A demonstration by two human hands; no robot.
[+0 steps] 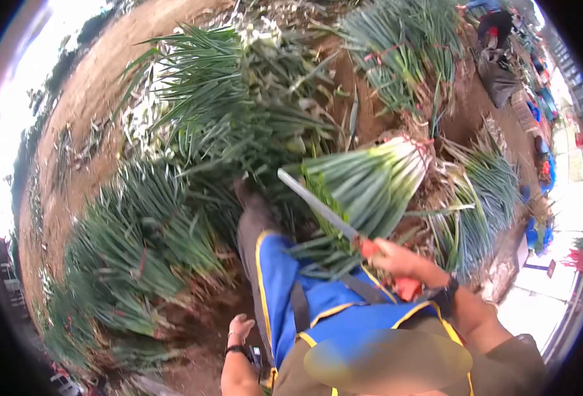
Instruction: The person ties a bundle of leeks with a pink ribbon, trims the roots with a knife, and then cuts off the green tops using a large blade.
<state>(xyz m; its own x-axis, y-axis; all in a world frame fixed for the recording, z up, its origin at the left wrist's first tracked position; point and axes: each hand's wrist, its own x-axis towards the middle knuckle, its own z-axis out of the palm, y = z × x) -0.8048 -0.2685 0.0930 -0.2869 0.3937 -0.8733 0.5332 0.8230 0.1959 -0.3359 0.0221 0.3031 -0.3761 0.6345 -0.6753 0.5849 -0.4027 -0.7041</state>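
Note:
Near the lower middle, my right hand (400, 258) is closed round the orange handle of a long knife (318, 206). Its pale blade points up and left, along the leaf ends of a fanned bundle of green onions (374, 181). That bundle's white stalks and roots lie at its upper right, with a red tie around them. Lower down, my left hand (240, 327) hangs beside the blue apron (331, 300), its fingers loosely curled and apart, with nothing visible in them. Loose cut leaves (327, 254) lie below the blade, against the apron.
Large piles of green onions lie at the left (120, 264), top left (202, 79), top right (403, 46) and right (483, 198). Leaf scraps cover soil (83, 86). At the upper right, another person (492, 23) bends near a dark sack (498, 78).

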